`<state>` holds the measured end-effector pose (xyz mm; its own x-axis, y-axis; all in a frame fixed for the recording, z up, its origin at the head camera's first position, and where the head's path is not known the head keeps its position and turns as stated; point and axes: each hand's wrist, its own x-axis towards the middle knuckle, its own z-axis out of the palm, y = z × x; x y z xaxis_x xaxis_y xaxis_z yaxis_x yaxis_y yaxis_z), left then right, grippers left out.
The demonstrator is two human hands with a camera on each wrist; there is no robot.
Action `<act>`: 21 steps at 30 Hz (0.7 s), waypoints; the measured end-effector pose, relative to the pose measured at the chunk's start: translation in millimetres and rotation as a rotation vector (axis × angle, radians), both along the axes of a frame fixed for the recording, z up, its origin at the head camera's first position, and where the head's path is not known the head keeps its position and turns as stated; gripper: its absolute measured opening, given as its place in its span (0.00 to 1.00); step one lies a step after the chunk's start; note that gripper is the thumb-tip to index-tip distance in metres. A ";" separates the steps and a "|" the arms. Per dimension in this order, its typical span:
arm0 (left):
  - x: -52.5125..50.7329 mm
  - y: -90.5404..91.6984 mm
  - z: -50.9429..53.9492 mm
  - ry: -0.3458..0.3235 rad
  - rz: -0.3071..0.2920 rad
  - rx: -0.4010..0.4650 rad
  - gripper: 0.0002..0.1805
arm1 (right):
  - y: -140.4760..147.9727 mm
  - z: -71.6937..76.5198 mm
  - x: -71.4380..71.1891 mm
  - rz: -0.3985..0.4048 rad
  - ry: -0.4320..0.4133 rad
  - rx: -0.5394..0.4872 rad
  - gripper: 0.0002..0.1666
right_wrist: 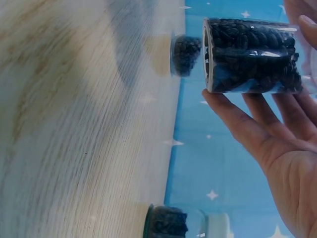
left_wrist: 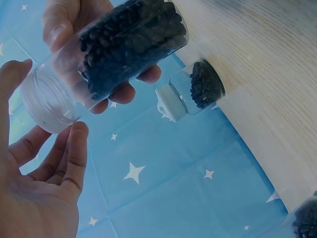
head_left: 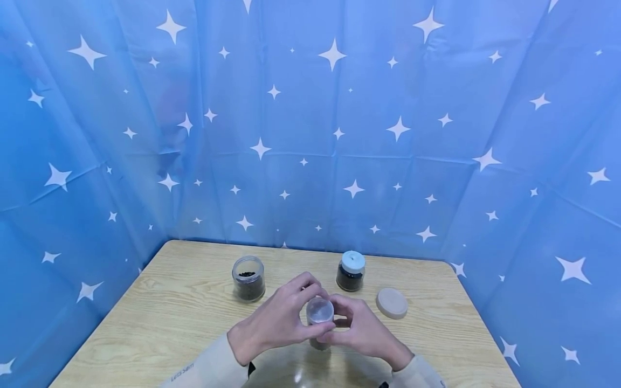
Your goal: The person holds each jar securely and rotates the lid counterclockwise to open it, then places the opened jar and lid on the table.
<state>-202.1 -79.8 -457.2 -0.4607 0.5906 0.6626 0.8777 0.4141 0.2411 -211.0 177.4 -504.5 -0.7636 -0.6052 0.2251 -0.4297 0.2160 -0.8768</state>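
Observation:
A clear glass jar point(left_wrist: 133, 44) of small dark bean-like pieces stands between both hands near the table's front. My left hand point(head_left: 286, 312) curls its thumb and fingers round the clear lid point(head_left: 320, 310) on top. The right hand point(head_left: 356, 326) holds the jar's body lower down, fingers wrapped about the glass. In the right wrist view the jar point(right_wrist: 252, 57) looks more than half full. Behind the left hand stands an open jar point(head_left: 249, 288) with dark pieces inside. Beyond the right hand is another jar point(head_left: 349, 281) with a light blue lid point(head_left: 353, 262).
A round beige lid point(head_left: 392, 303) lies on the wooden table point(head_left: 194, 302), to the right of the blue-lidded jar. Along the table's back and sides hangs a blue curtain point(head_left: 301, 108) with white stars.

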 end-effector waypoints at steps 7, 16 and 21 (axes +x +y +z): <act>-0.8 -1.4 1.5 0.000 -0.026 -0.060 0.26 | 1.4 -1.8 -1.0 0.025 0.009 -0.026 0.33; -4.3 -6.9 8.0 0.183 -0.196 -0.186 0.16 | 5.0 -1.7 -1.5 0.005 0.015 0.017 0.35; -6.5 -10.4 9.7 0.222 -0.239 -0.211 0.16 | 4.7 -2.3 -1.7 0.023 0.015 -0.004 0.26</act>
<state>-208.6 -90.2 -447.5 -0.1526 0.7982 0.5828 0.9768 0.2116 -0.0340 -212.6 182.1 -506.8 -0.7460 -0.6216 0.2389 -0.4478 0.2027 -0.8709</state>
